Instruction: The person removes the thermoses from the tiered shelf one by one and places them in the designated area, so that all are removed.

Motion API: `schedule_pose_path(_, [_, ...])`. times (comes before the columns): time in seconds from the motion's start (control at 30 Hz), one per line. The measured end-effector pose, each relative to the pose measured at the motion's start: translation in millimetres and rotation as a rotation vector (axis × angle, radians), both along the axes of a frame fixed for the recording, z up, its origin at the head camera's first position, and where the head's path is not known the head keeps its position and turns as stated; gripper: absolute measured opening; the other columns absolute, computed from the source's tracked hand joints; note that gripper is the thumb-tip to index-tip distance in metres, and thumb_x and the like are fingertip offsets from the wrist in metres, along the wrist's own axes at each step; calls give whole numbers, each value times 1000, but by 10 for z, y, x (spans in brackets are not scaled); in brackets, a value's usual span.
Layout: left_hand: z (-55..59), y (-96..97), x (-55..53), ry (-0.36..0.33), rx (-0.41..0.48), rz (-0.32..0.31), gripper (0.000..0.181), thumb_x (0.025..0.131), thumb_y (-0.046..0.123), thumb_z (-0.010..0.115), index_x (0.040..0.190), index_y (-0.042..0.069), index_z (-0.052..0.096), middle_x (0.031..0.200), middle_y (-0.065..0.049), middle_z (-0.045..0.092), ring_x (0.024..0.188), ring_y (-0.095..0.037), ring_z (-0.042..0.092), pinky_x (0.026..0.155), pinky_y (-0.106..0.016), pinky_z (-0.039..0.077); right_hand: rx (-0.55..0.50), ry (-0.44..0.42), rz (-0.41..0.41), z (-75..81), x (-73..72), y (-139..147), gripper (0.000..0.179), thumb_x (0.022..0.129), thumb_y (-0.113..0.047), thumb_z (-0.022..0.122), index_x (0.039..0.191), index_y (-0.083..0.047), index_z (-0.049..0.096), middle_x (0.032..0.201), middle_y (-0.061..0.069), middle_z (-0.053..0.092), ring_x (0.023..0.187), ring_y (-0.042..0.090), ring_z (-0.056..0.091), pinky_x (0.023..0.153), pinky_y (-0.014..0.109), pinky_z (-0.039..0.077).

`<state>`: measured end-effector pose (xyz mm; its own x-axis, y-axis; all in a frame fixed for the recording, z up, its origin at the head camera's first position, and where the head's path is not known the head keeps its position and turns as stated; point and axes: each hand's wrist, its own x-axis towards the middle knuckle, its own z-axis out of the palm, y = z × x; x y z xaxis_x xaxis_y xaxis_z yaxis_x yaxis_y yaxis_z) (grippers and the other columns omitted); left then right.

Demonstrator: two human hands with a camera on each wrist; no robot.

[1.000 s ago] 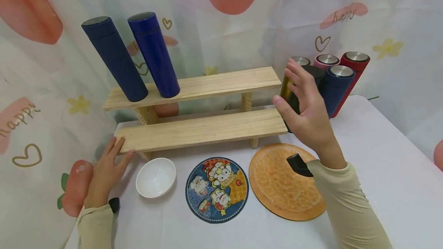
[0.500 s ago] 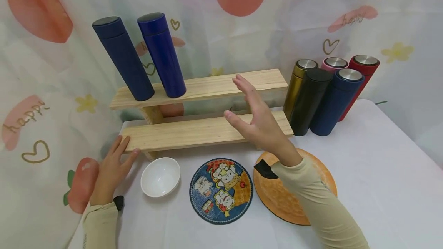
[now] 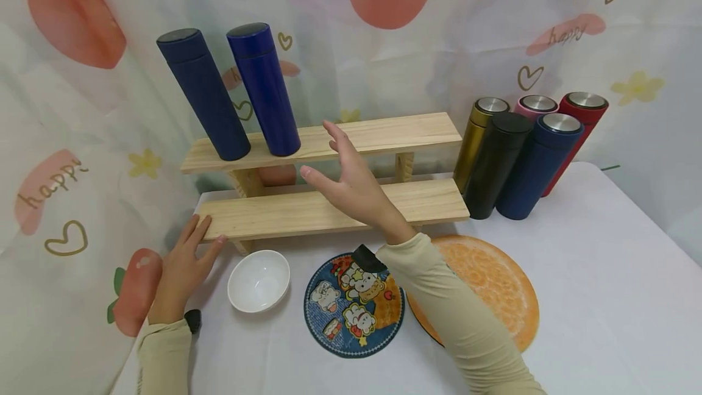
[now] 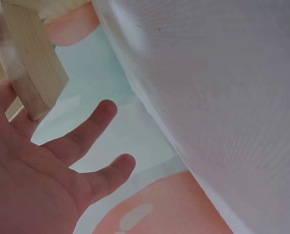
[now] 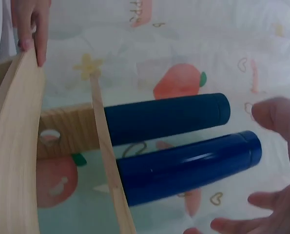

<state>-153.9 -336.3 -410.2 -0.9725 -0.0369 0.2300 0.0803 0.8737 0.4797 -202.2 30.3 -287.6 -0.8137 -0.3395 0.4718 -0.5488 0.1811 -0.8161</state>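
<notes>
My left hand [image 3: 181,273] rests at the left end of the lower board [image 3: 285,212] of a two-tier wooden shelf. In the left wrist view some of its fingers touch the board's end, while two fingers [image 4: 86,136] stick out straight below. Over the shelf's middle hovers my right hand [image 3: 359,191], fingers spread and holding nothing. It is nearest to the glossy blue thermos [image 3: 265,93], upright on the upper board [image 3: 378,134]. Left of that stands a matte navy thermos [image 3: 205,99]. Both lean out toward the hand's side in the right wrist view.
Right of the shelf, several thermoses stand close together on the white-covered table: gold [image 3: 476,139], black [image 3: 496,169], navy [image 3: 537,169], pink [image 3: 528,112] and red [image 3: 587,120]. In front lie a white bowl [image 3: 259,282], a cartoon mat [image 3: 345,322] and an orange mat [image 3: 493,273].
My right hand has moved left, from beside the thermos group to over the shelf's middle, still holding nothing. The left hand stays on the lower board. The view has shifted slightly.
</notes>
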Motion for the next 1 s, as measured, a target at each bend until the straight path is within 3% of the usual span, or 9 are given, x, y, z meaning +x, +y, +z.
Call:
schedule_pose_path(0.27, [-4, -2, 7, -16, 17, 8, 77, 108, 50, 62, 165, 4, 38, 173, -26, 23, 150, -60, 30, 113, -78, 28, -78, -157, -2, 32, -129, -285, 90, 102, -45, 68, 172, -19, 19, 175, 2, 25, 159, 35, 29, 119, 61, 36])
schedule_pose_path(0.53, [-7, -13, -3, -26, 15, 13, 77, 109, 51, 60, 166, 5, 37, 174, -25, 22, 150, -61, 29, 113, -79, 26, -179, -278, -42, 93, -313, -539, 88, 102, -43, 69, 172, -18, 21, 175, 5, 26, 159, 36, 28, 122, 53, 34])
schedule_pose_path(1.0, [-9, -24, -29, -52, 14, 21, 77, 109, 53, 58, 167, 7, 35, 175, -23, 19, 152, -58, 28, 115, -78, 25, -197, -365, -198, 266, -568, -931, 96, 99, -43, 74, 173, -18, 17, 176, 7, 26, 157, 29, 32, 122, 52, 35])
